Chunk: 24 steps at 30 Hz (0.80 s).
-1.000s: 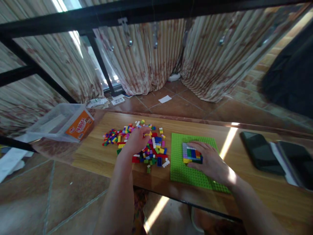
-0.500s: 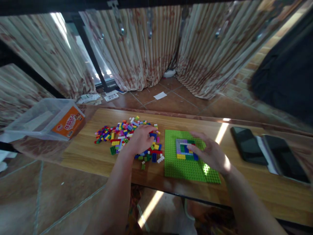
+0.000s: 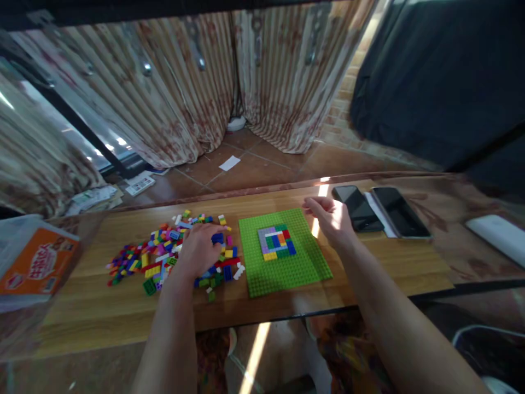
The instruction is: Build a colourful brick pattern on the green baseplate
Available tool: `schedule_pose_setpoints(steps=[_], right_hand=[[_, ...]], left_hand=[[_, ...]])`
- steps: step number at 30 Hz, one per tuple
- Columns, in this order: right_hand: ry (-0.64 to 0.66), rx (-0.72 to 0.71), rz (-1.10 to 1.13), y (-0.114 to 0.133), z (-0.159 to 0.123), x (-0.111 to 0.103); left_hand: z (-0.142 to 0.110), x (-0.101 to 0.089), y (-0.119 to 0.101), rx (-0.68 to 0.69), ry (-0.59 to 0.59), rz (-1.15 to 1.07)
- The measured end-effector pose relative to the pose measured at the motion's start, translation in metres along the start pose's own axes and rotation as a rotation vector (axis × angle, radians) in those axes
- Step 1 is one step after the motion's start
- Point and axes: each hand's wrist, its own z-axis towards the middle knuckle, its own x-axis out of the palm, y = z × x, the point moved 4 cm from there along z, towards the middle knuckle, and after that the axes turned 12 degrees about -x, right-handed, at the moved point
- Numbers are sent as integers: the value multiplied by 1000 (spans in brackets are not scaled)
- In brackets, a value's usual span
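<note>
My left hand (image 3: 200, 250) rests over a pile of loose toy building bricks (image 3: 164, 241), thumb and fingers apart around a blue brick (image 3: 217, 238) that looks to lie in the pile. A green baseplate (image 3: 254, 279) is flat on the table, to the right of the pile. Near its middle sits a low square build (image 3: 270, 255) of grey, purple, green, red, blue and yellow bricks, with white, blue and orange pieces inside. Beyond the baseplate's right edge is my right hand (image 3: 331, 218), raised with its fingers curled together. Whatever those fingers may hold is hidden.
Two dark phones (image 3: 356, 210) (image 3: 400, 213) lie at the table's right, with something white between them. A clear plastic box (image 3: 16, 232) with an orange label stands at the left. A white object (image 3: 498, 238) is at far right. Curtains (image 3: 184, 98) hang behind.
My right hand has withdrawn from over the build to the baseplate's right side, its fingers now curled. My left hand stays at the pile. The view has swung to the right.
</note>
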Motion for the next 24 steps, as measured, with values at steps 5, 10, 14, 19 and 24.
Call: schedule_pose_setpoints(steps=[5, 10, 14, 19, 24], right_hand=[[24, -23, 17, -4, 1, 0], [57, -26, 30, -5, 0, 1], [97, 123, 203, -12, -5, 13], [85, 210, 423, -15, -18, 37], [81, 171, 430, -13, -32, 50]], left_hand=[[1, -4, -1, -3, 25, 31], [0, -10, 3, 2, -20, -6], [-1, -13, 9, 25, -114, -86], [-2, -15, 8, 70, -176, -204], [-3, -16, 3, 110, -158, -236]])
